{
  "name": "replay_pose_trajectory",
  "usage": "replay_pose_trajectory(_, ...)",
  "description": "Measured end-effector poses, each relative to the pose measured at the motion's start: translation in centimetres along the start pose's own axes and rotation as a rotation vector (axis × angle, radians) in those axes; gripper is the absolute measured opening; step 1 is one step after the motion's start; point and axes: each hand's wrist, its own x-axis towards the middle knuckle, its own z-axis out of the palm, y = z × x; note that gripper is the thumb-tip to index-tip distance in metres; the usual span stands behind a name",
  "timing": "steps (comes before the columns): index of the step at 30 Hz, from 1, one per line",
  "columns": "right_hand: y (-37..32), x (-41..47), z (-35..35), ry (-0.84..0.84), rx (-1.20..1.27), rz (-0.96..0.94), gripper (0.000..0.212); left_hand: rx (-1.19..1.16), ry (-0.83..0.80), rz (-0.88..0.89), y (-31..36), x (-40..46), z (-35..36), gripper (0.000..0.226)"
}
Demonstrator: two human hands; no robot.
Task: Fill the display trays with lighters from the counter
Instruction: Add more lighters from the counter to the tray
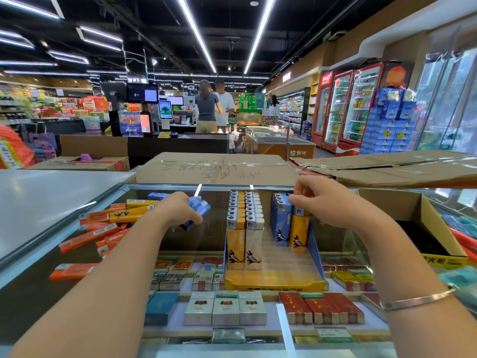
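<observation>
A blue and yellow display tray [273, 282] stands on the glass counter. Its left rows hold upright yellow and white lighters [244, 228]; on its right stand blue lighters [280, 220] and a yellow one [300, 235]. My right hand [320, 200] pinches the top of a lighter in the tray's right row. My left hand [180, 210] grips a bunch of blue lighters [200, 208] just left of the tray. Loose orange and yellow lighters [108, 228] lie scattered on the counter at the left.
Cigarette packs [224, 308] show under the glass counter top [77, 254]. Cardboard boxes [216, 167] lie behind the tray, and an open carton [413, 220] stands at the right. A white counter top [51, 192] is at the left. People stand far off at the checkout.
</observation>
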Motion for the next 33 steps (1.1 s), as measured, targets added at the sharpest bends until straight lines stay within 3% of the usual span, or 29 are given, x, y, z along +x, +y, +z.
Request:
replay_pose_trajectory(4,-0.4,-0.1,-0.2,0.041,0.010,-0.015,0.020,-0.159,0.092,0.050,0.8,-1.4,-1.3,0.019)
replay_pose_trajectory(7,-1.1,-0.1,-0.3,0.159,0.039,-0.083,0.016,-0.417,0.279,0.297,2.9,-3.1,-2.5,0.023)
replay_pose_trajectory(11,-2.5,-0.6,-0.7,0.262,0.386,-0.178,0.008,-0.397,0.485,0.644,6.3,-7.2,-3.1,0.030)
replay_pose_trajectory(16,-4.1,-1.5,-1.1,0.174,0.775,-0.300,0.021,-0.344,0.381,0.802,7.9,-10.6,-1.8,0.028)
replay_pose_trajectory(21,-4.8,-1.6,-0.7,0.182,0.850,-0.335,0.022,-0.294,0.348,0.865,8.4,-11.2,-1.0,0.026)
replay_pose_trajectory(24,-4.7,-1.6,-0.9,0.250,0.887,-0.336,0.021,-0.377,0.329,0.865,8.5,-11.1,-1.0,0.023)
replay_pose_trajectory(28,-3.7,-1.4,-1.6,0.356,0.770,-0.263,0.025,-0.528,0.314,0.794,8.2,-10.4,-1.2,0.014)
replay_pose_trajectory(33,-2.6,-0.8,-0.6,0.188,0.173,-0.207,0.019,-0.586,0.236,0.747,8.0,-9.9,-1.2,0.007)
